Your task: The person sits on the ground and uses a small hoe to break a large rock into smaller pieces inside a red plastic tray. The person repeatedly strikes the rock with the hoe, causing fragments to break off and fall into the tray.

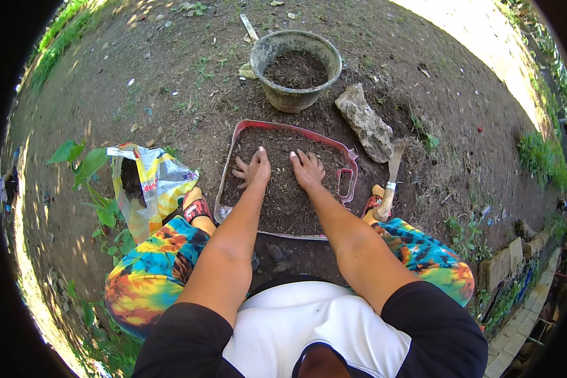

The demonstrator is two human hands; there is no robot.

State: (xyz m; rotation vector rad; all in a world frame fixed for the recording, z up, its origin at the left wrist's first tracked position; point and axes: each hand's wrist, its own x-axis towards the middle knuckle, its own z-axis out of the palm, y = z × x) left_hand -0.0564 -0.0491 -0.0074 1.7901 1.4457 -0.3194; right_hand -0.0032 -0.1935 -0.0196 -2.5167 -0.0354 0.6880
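Observation:
A shallow, red-edged tray (307,131) filled with dark soil (283,189) lies on the ground before me. My left hand (254,169) rests on the soil in its left half, fingers spread. Right of the middle, my right hand (308,170) touches the soil too, its fingers slightly apart. Neither hand holds anything. Small pale bits are scattered on the soil between the hands. Behind the tray stands a round grey pot (290,99) partly filled with soil.
A rough stone (365,124) lies right of the pot. A knife with a wooden handle (384,208) leans by my right foot, its blade pointing away. At left, an open plastic bag (153,177) stands near a leafy plant (90,166). A flat stick (249,27) lies behind the pot.

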